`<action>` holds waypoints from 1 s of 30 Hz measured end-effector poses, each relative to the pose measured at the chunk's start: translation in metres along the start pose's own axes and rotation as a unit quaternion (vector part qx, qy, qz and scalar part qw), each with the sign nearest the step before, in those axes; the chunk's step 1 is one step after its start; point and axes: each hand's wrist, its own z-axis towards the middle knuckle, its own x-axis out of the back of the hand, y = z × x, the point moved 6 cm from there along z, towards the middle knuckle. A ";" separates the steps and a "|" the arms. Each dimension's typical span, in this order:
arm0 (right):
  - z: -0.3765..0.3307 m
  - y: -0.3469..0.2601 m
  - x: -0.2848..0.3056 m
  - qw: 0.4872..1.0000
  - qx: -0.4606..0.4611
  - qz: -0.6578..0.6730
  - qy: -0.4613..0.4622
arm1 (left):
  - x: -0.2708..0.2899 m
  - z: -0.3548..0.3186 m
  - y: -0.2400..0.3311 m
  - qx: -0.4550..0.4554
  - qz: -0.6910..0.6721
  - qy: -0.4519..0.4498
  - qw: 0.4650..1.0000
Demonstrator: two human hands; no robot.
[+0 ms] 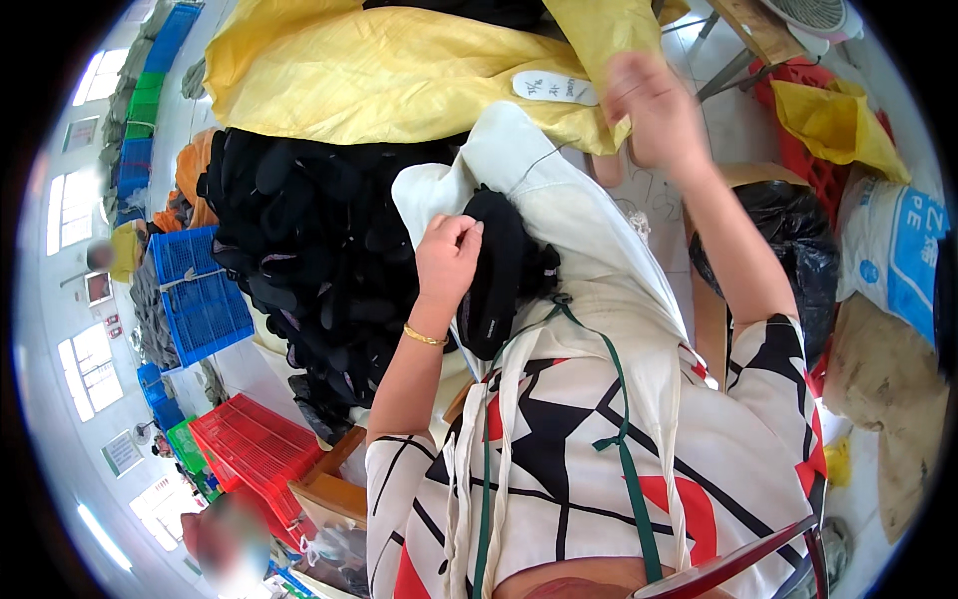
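My left hand (449, 258) is closed on a black cloth shoe (491, 290), which lies on the white apron (609, 230) over my lap. Thumb and fingers pinch at the shoe's left edge. My right hand (647, 108) is raised well away from the shoe, up and to the right, in front of yellow sacking. Motion smears its fingers, so what they hold, if anything, does not show. A thin dark thread (539, 165) runs over the apron toward the right hand; its ends cannot be made out.
Black shoes (319, 240) are heaped at my left. Beyond my lap a yellow sack (399, 75) carries a white sole-shaped piece (552, 87) with handwriting. Blue crates (205, 290) and red crates (254, 449) stand farther left. A black plastic bag (768, 240) sits at my right.
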 end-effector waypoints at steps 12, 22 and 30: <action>-0.085 0.062 -0.123 0.808 0.278 -0.405 -0.325 | -0.020 -0.010 -0.058 0.171 -0.137 -0.041 0.975; -0.160 0.081 -0.105 0.709 0.059 -0.478 -0.515 | -0.024 -0.013 -0.041 0.274 -0.337 -0.070 0.898; -0.138 0.064 -0.063 0.753 -0.162 -0.186 -0.610 | -0.023 -0.020 -0.045 0.309 -0.379 -0.068 0.870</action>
